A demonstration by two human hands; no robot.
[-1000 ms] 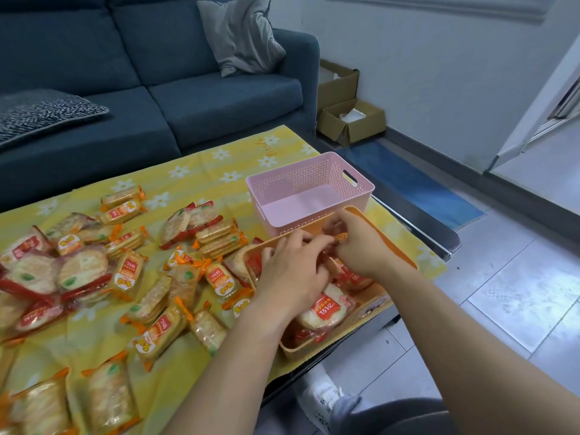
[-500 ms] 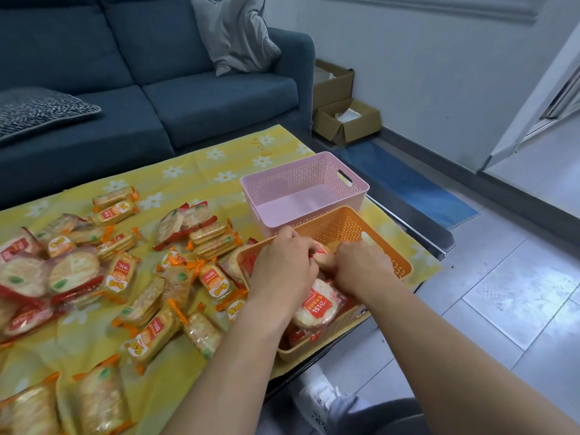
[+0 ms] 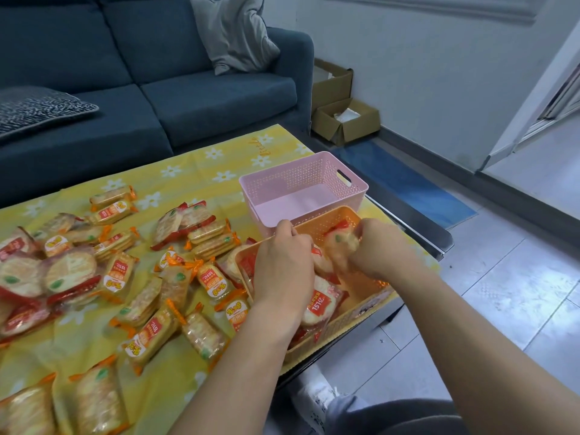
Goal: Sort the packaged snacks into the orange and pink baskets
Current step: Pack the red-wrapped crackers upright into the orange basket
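The orange basket [image 3: 326, 221] sits at the table's right edge and holds several red-wrapped round cracker packs [image 3: 318, 304]. Behind it stands the pink basket [image 3: 301, 180], with nothing inside. My right hand [image 3: 379, 249] grips a red-wrapped cracker pack [image 3: 340, 246] over the orange basket. My left hand [image 3: 282, 265] is over the basket's left side, fingers curled down among the packs; what it holds is hidden. Several orange-wrapped and red-wrapped snack packs [image 3: 147, 309] lie spread over the yellow cloth to the left.
The yellow flowered cloth [image 3: 194, 164] covers a low table whose right edge [image 3: 439, 237] drops to a tiled floor. A blue sofa [image 3: 188, 98] stands behind, with cardboard boxes [image 3: 345, 120] on the floor to its right.
Both hands stayed over the orange basket. My right hand has lifted a red-wrapped pack slightly, and the view has tilted a little.
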